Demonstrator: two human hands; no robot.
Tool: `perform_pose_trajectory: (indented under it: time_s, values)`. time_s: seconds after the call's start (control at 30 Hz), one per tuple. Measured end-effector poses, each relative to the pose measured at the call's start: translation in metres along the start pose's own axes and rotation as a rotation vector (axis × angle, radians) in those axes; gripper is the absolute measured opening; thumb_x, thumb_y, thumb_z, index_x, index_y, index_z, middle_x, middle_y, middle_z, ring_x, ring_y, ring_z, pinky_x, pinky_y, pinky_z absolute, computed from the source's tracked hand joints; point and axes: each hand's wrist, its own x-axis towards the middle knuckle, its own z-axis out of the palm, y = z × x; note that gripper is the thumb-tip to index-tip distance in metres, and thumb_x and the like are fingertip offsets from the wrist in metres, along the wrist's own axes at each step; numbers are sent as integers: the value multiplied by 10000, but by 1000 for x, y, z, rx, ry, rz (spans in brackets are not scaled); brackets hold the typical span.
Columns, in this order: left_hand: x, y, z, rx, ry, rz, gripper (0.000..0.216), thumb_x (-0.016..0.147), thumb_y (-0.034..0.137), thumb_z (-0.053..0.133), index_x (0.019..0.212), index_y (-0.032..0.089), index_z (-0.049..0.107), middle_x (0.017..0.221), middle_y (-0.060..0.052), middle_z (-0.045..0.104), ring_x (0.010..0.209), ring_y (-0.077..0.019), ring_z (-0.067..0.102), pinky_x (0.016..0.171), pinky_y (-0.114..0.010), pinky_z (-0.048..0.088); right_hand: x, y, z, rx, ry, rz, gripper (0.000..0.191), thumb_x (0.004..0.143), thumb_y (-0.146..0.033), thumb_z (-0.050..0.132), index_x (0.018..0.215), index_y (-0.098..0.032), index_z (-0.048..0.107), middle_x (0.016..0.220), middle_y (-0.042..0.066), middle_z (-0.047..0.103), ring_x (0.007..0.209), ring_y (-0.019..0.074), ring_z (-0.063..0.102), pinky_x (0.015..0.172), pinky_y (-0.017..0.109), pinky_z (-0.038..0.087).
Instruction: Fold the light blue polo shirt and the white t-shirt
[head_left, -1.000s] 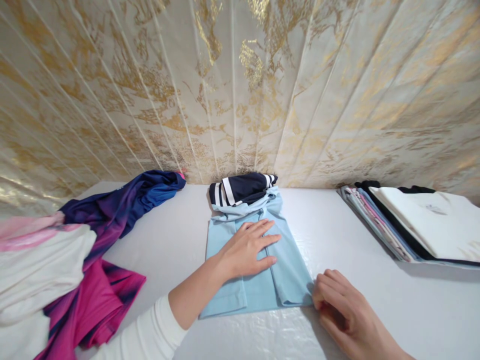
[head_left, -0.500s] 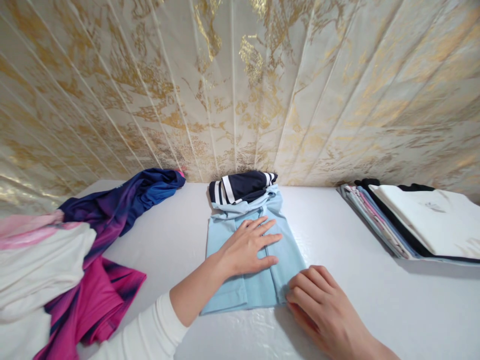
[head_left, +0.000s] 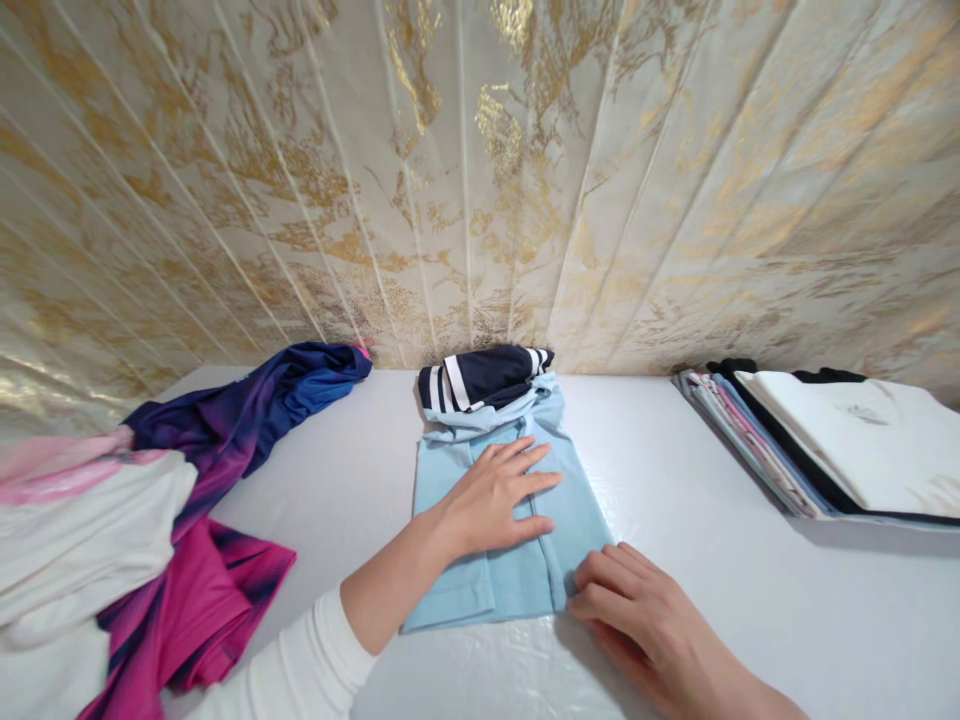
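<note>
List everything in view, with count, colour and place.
Partly folded garment: 1, light blue, centre
Striped fabric: 1, navy with white stripes, at that garment's far end; whether attached, cannot tell
Loose clothes: exact count unclear, white, pink, navy-to-magenta, left
Stack of folded clothes: exact count unclear, white on top with darker and pastel layers below, right
Tabletop: 1, white, beneath the clothes
Patterned backdrop: 1, cream and gold, behind
Sleeve: 1, white, left arm
Left hand: 1, bare, spread on the garment
Right hand: 1, bare, at the garment's near right corner

The light-blue garment [head_left: 517,588] is smooth, matt cloth; the worktop [head_left: 667,470] looks glossy; the far backdrop [head_left: 427,225] glints metallic gold.
</note>
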Motion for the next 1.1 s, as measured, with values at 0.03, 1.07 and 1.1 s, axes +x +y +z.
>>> perform_pose_trajectory:
  time_s: [0.03,1.07,1.1]
  values:
    - [-2,1,-3,5,14,8,513,846,421,672,1315,250,556,1511,-75,391,1411,-290,296,1116,-486,287,0,0,-1,10,-9,9,219,897,-32,377,844,-213,490,818,25,572,718,158,486,645,291,325]
    - [-36,-33,-18,106,303,-213,191,948,134,440,1039,199,595,1040,-44,592,998,-220,525,893,-371,444,62,-33,39,163,-5,-79,161,953,-126,424,983,-207,560,866,37,603,773,165,544,700,276,417]
    - [-36,-33,-18,104,301,-211,189,948,139,442,1041,200,594,1041,-45,591,1000,-220,526,892,-372,444,62,-33,39,166,4,-80,163,961,-133,416,955,-206,562,846,34,598,756,160,542,689,270,417]
